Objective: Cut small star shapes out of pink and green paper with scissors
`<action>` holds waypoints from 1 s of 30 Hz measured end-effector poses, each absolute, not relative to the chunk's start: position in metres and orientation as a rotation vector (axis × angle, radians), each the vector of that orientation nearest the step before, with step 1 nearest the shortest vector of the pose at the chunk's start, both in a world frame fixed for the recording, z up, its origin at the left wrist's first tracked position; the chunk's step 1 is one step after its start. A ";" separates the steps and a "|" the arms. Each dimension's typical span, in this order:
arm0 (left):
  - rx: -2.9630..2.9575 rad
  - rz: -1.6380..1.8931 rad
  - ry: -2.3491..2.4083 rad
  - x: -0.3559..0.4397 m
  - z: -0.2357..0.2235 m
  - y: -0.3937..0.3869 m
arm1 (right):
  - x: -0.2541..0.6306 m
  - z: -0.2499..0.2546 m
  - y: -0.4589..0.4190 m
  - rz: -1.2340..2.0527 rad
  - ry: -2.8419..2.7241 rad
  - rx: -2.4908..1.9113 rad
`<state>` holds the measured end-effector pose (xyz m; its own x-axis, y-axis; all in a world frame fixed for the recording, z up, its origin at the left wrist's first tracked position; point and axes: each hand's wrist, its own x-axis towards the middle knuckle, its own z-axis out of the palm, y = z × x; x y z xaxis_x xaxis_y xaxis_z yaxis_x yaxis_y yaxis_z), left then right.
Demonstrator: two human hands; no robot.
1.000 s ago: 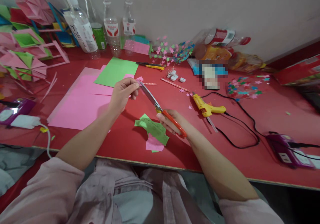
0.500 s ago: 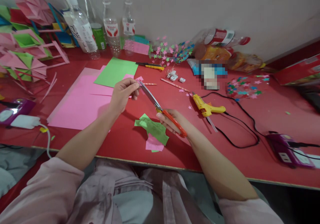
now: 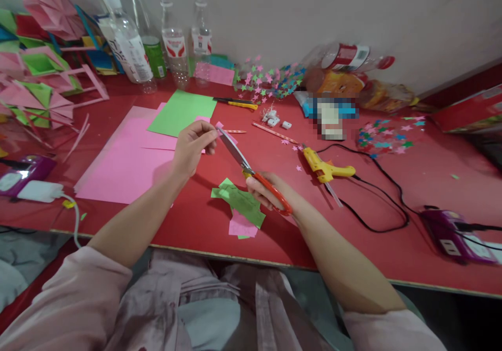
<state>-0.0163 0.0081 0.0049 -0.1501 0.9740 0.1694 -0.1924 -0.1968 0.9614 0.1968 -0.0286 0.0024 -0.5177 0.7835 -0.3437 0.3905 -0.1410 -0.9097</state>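
Pinching a small pink paper piece (image 3: 218,125), the left hand (image 3: 195,144) held it above the surface (image 3: 196,220), well back from the front edge. The right hand (image 3: 279,181) gripped the scissors (image 3: 245,168) by their orange handles, blades beside the paper. The paper seemed light, thin and easily creased, best pinched at its margin; the scissors looked stiff, steadiest by the handles. Paper scraps (image 3: 243,204) lay nearer the front edge.
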 end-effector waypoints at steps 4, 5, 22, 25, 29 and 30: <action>1.132 1.576 1.042 -0.013 0.003 0.006 | 0.197 0.005 -0.031 1.745 -1.755 -1.328; 1.145 1.587 1.037 -0.012 0.002 0.006 | 0.197 0.005 -0.032 1.755 -1.749 -1.325; 1.346 1.616 0.996 -0.021 -0.003 0.014 | 0.200 0.005 -0.031 1.724 -1.788 -1.276; 1.328 1.632 0.989 -0.019 -0.003 0.013 | 0.197 0.007 -0.033 1.711 -1.770 -1.309; 1.276 1.656 0.989 -0.015 -0.003 0.011 | 0.193 0.004 -0.034 1.753 -1.729 -1.298; 1.251 1.658 0.983 -0.014 -0.004 0.010 | 0.192 0.003 -0.034 1.767 -1.721 -1.288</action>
<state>-0.0136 0.0102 -0.0038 -0.1709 0.9268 0.3344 -0.1512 -0.3601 0.9206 0.1917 -0.0338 0.0028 -0.5214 0.7773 -0.3521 0.3316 -0.1956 -0.9229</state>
